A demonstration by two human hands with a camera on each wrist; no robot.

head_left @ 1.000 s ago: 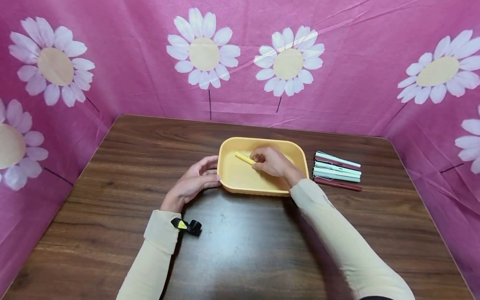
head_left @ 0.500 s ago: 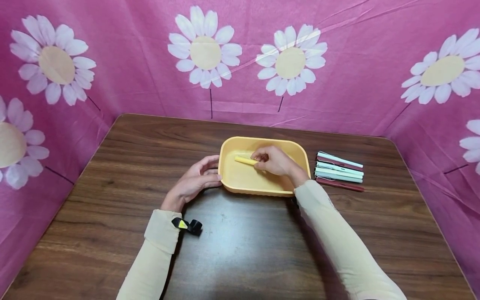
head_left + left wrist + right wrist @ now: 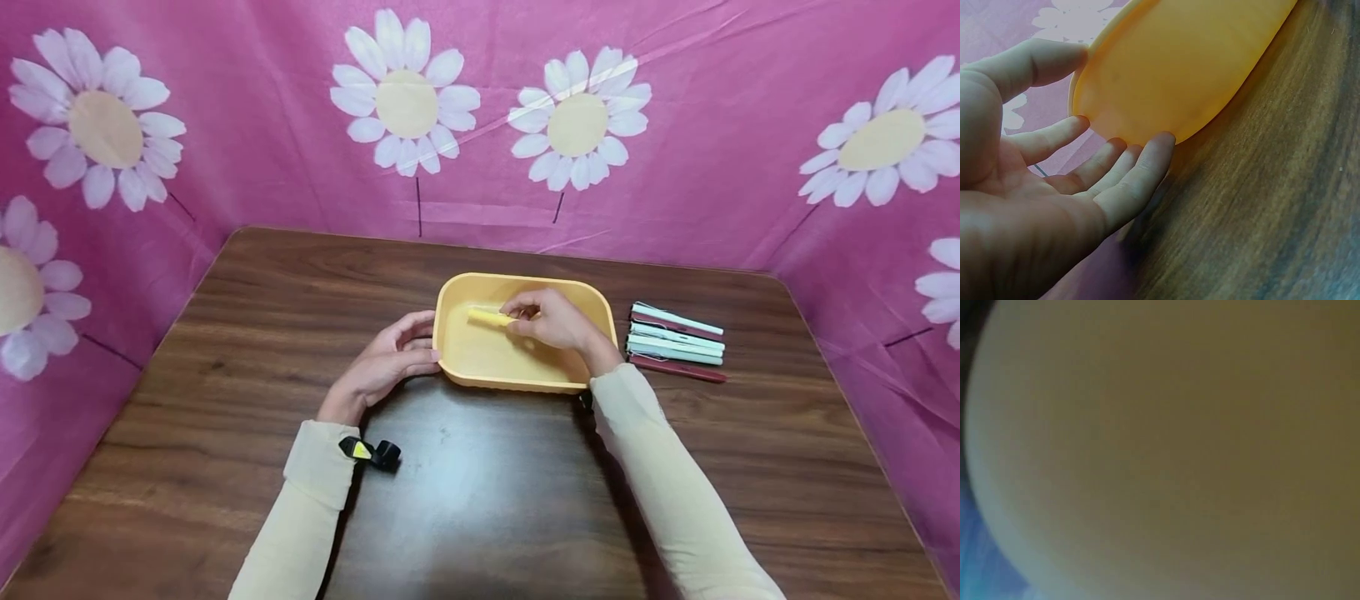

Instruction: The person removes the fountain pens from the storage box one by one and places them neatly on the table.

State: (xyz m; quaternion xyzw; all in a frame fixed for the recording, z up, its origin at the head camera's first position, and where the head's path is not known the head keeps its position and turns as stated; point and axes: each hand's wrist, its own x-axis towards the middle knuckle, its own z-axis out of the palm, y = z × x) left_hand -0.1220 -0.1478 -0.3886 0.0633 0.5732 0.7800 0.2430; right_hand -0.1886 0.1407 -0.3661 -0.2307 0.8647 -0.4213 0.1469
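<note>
A yellow tray [image 3: 517, 384] with raised walls and rounded corners rests on the table. My right hand [image 3: 553, 321] is down inside it and pinches a yellow pen [image 3: 487, 317] between thumb and fingers; one end of the pen points left, the rest is hidden by the fingers. At the tray's left end, my left hand [image 3: 384, 360] touches the outside with extended fingers. The left wrist view shows its thumb at the tray's rim [image 3: 1072, 94] and the fingertips [image 3: 1161, 144] against the outer wall. A blurred pale surface fills most of the right wrist view.
Right of the tray, several pens [image 3: 677, 342] in pale green, white and dark red lie side by side. The brown wooden table [image 3: 465, 500] ends at a pink flowered cloth [image 3: 487, 200] hanging behind and at both sides.
My right hand keeps its pinch on the yellow pen, which has turned from slanting to lying almost level across the view. The left hand stays at the tray's end.
</note>
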